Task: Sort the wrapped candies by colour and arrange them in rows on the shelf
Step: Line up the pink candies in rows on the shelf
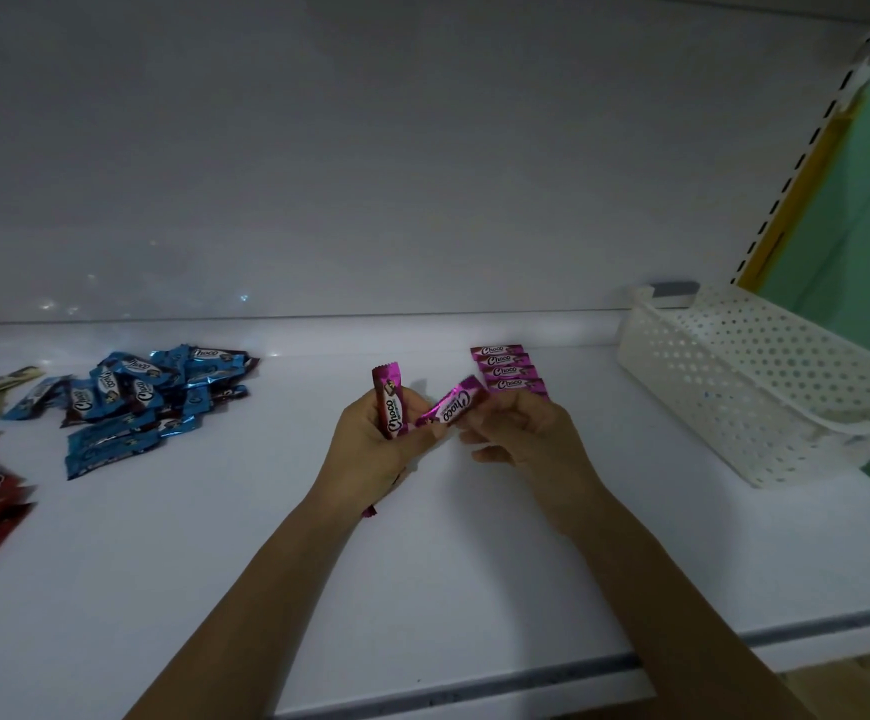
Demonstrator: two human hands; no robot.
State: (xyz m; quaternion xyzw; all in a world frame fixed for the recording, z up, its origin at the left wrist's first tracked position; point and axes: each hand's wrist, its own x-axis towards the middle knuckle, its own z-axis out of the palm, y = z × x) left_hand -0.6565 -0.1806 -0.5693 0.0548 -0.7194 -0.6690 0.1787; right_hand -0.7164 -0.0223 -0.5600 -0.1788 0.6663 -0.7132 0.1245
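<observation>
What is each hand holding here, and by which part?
The left hand grips an upright pink candy by its lower half; the right hand pinches a tilted pink candy at its right end.

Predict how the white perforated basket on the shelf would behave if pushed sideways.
The white perforated basket is probably light: its walls look like thin, holed plastic. It would likely slide rather than tip, since it sits low and wide on the smooth white shelf. Its inside is mostly hidden, so its weight is uncertain.
</observation>
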